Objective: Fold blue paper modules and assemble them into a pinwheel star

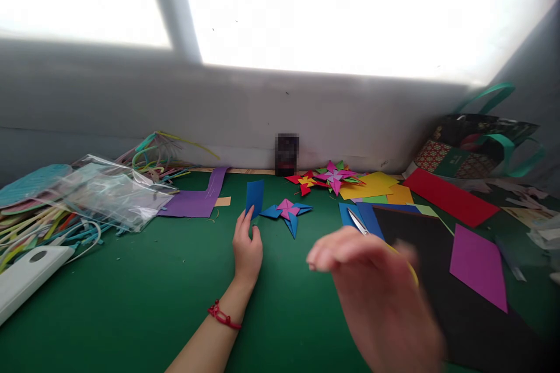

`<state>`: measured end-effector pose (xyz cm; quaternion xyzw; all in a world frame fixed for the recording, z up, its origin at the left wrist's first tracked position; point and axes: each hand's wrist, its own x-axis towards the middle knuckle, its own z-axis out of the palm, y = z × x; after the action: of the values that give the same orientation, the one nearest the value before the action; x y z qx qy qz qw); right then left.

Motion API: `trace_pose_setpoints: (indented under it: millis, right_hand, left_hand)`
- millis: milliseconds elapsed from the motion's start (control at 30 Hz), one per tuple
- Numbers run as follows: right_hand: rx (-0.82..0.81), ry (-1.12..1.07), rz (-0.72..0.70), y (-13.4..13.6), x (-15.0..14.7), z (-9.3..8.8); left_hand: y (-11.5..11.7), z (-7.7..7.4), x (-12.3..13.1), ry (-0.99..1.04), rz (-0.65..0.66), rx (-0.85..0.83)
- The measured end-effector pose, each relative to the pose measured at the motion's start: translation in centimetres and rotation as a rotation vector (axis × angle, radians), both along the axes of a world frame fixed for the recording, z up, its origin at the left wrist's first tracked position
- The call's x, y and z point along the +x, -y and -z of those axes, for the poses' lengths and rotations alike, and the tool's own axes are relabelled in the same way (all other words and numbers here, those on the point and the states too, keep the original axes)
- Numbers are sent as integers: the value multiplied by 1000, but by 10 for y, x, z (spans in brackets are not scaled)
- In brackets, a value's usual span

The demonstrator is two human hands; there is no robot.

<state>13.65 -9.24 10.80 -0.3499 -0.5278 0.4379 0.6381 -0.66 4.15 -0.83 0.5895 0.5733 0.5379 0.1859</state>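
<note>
My left hand (247,245), with a red bracelet (224,315) at its wrist, pinches the lower part of a blue paper rectangle (255,193), tilted up off the table. Just right of it lies a folded paper star (286,210) with a pink centre and blue points. My right hand (371,280) is raised close to the camera, blurred, its fingers stretched to the left with nothing visible in them. Behind it, scissors (357,221) with a yellow handle lie on the papers, partly hidden by that hand.
Purple paper (188,204), a clear plastic bag (126,192), and a white device (35,277) are on the left. Finished paper stars (335,176) stand at the back. Yellow (367,185), red (452,195), magenta (479,265) and black sheets (464,315) spread rightward, before a gift bag (472,145).
</note>
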Motion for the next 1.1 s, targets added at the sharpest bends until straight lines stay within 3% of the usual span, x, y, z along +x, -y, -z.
trace_pose_setpoints:
  millis: [67, 133, 233, 300, 467, 600, 700, 833, 967, 1033, 1100]
  right_hand:
    - [-153, -90, 39, -40, 7, 13]
    - [-320, -128, 93, -69, 15, 47]
    - [-450, -123, 163, -88, 26, 98]
    - [-449, -171, 123, -90, 30, 116]
    - [-412, -128, -9, -84, 33, 116]
    - [-410, -15, 113, -85, 33, 119]
    - [-429, -51, 170, -87, 33, 122]
    - [-467, -152, 147, -87, 33, 120]
    - [-479, -61, 69, -84, 35, 116]
    - [-477, -33, 17, -83, 37, 113]
    - [-470, -21, -47, -82, 37, 111]
  left_hand:
    - [3, -4, 1, -55, 21, 25]
    - [6, -7, 3, -106, 51, 61]
    - [12, -11, 8, -238, 156, 145]
    - [17, -13, 13, -377, 269, 197]
    - [35, -17, 25, -674, 636, 199]
    - [46, -17, 30, -613, 736, 161]
    - [48, -16, 29, -380, 706, 87]
    - [42, -14, 21, 34, 487, -41]
    - [29, -8, 13, 388, 322, -201]
    - [24, -5, 9, 471, 327, -280]
    - [21, -3, 7, 482, 428, -374]
